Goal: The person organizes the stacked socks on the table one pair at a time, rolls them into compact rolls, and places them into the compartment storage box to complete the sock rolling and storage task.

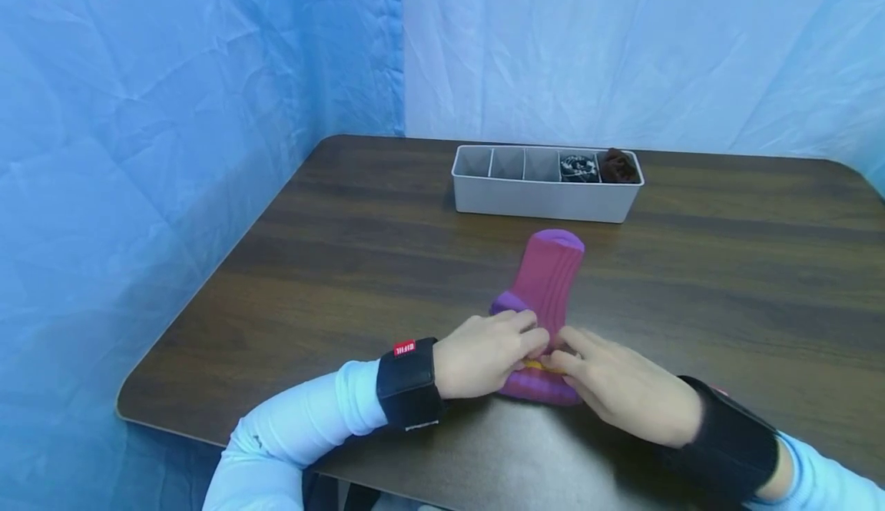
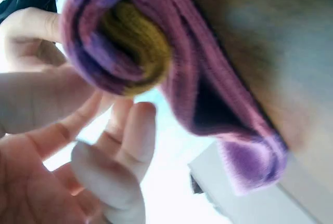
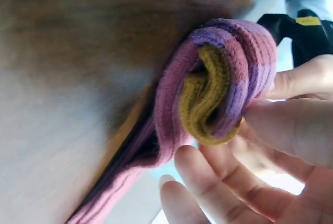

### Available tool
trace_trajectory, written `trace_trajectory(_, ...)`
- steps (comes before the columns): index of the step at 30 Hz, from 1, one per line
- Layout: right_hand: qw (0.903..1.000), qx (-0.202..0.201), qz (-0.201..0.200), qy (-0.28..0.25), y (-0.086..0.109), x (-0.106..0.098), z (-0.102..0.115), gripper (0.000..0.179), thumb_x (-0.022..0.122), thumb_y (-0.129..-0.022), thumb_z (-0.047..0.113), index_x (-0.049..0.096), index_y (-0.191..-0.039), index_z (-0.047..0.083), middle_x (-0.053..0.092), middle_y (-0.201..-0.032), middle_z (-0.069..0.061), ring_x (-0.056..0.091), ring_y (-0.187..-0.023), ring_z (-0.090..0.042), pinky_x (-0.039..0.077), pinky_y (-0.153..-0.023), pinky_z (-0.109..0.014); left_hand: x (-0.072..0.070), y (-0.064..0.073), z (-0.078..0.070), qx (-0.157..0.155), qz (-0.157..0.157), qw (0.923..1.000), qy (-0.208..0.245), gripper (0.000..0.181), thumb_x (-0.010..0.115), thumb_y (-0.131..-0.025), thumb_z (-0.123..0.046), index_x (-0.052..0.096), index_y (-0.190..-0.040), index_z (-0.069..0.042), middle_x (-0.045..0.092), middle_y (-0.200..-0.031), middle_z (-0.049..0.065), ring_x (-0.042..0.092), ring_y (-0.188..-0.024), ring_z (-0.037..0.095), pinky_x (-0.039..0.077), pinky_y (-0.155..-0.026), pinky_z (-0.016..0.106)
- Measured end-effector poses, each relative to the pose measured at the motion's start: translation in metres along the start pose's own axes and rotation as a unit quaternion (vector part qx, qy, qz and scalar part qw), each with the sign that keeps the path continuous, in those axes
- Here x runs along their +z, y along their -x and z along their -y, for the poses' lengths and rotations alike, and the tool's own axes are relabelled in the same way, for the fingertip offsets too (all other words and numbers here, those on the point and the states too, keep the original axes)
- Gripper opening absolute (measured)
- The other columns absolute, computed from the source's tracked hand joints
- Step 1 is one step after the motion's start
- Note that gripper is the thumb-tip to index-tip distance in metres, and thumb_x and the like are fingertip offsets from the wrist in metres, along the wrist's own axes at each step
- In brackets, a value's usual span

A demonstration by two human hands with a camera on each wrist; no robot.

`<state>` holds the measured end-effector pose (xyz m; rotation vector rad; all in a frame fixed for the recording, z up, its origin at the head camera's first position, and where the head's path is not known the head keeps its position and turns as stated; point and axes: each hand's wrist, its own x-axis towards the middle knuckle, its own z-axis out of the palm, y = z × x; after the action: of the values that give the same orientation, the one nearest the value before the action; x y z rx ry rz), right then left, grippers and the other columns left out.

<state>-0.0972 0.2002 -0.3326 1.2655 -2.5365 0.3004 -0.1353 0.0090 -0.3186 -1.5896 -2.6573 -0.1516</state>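
A pink and purple sock [image 1: 551, 277], apparently doubled with another, lies on the table with its cuff pointing away from me. Its toe end is coiled into a roll, and the mustard-yellow toe shows at the core of the roll [image 2: 148, 47] in the left wrist view. My left hand [image 1: 487, 351] grips the left end of this roll, thumb against its near side and fingers over the top. At the other end my right hand [image 1: 615, 380] holds it in the same way. Seen from the right wrist, the coil [image 3: 250, 52] has several layers.
Beyond the sock stands a light grey divided box [image 1: 539, 200] near the table's [image 1: 276, 288] back edge. Its two rightmost compartments hold a black-and-white patterned bundle [image 1: 579, 167] and a brown fabric bundle [image 1: 618, 167]. Blue sheeting [image 1: 207, 111] hangs behind and to the left.
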Motion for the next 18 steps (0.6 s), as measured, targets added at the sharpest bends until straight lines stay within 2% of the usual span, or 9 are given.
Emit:
trace_trajectory(3,0.9999,0.014,-0.001,0.005,-0.002,-0.001,0.002,0.025,0.063,-0.069,0.006,0.052,-0.091,0.012,0.048,-0.087,0.005,0.047,-0.078,-0.005,0.045,-0.065,-0.021,-0.001,0.002,-0.005,0.021,-0.024,0.9972,-0.068,0.015,0.056,-0.080,-0.013,0.059,-0.093,-0.018,0.048,-0.085,-0.005,0.045,-0.071,0.005,0.040,-0.052,0.012)
trace_trajectory(6,0.9999,0.013,-0.010,0.003,-0.003,-0.004,0.005,0.023,0.064,-0.067,0.005,0.050,-0.083,0.014,0.043,-0.080,0.008,0.043,-0.071,-0.002,0.042,-0.061,-0.018,-0.003,0.006,-0.010,0.029,-0.023,0.9925,-0.116,0.015,0.056,-0.080,-0.018,0.061,-0.094,-0.019,0.050,-0.086,-0.005,0.046,-0.071,0.005,0.040,-0.049,0.014)
trace_trajectory(9,0.9996,0.006,-0.022,-0.013,-0.004,-0.005,0.007,0.021,0.067,-0.066,0.010,0.052,-0.079,0.016,0.043,-0.076,0.010,0.039,-0.066,0.000,0.038,-0.057,-0.014,-0.006,0.008,-0.014,0.027,-0.005,0.9906,-0.134,0.023,0.063,-0.075,-0.029,0.061,-0.094,-0.017,0.051,-0.087,-0.005,0.048,-0.075,0.006,0.043,-0.053,0.015)
trace_trajectory(11,0.9995,0.015,-0.014,-0.022,-0.003,-0.006,0.008,0.024,0.070,-0.064,0.017,0.053,-0.080,0.016,0.044,-0.076,0.011,0.040,-0.065,0.001,0.039,-0.056,-0.015,-0.006,0.009,-0.016,0.022,0.001,0.9894,-0.144,0.030,0.066,-0.071,-0.033,0.060,-0.095,-0.017,0.052,-0.087,-0.005,0.048,-0.077,0.006,0.044,-0.056,0.017)
trace_trajectory(14,0.9996,0.027,-0.003,-0.009,-0.005,-0.008,0.012,0.032,0.073,-0.060,0.026,0.053,-0.081,0.014,0.044,-0.074,0.011,0.040,-0.063,0.001,0.040,-0.056,-0.018,-0.004,0.009,-0.017,0.018,-0.015,0.9862,-0.164,0.026,0.067,-0.069,-0.027,0.060,-0.091,-0.016,0.053,-0.084,-0.005,0.049,-0.074,0.007,0.044,-0.055,0.018)
trace_trajectory(18,0.9989,0.040,0.018,0.017,-0.007,-0.008,0.014,0.039,0.075,-0.055,0.028,0.049,-0.081,0.013,0.041,-0.072,0.010,0.040,-0.063,-0.002,0.039,-0.057,-0.023,-0.003,0.009,-0.017,0.016,-0.039,0.9841,-0.172,0.013,0.062,-0.070,-0.017,0.060,-0.083,-0.015,0.053,-0.076,-0.005,0.047,-0.066,0.007,0.041,-0.049,0.018)
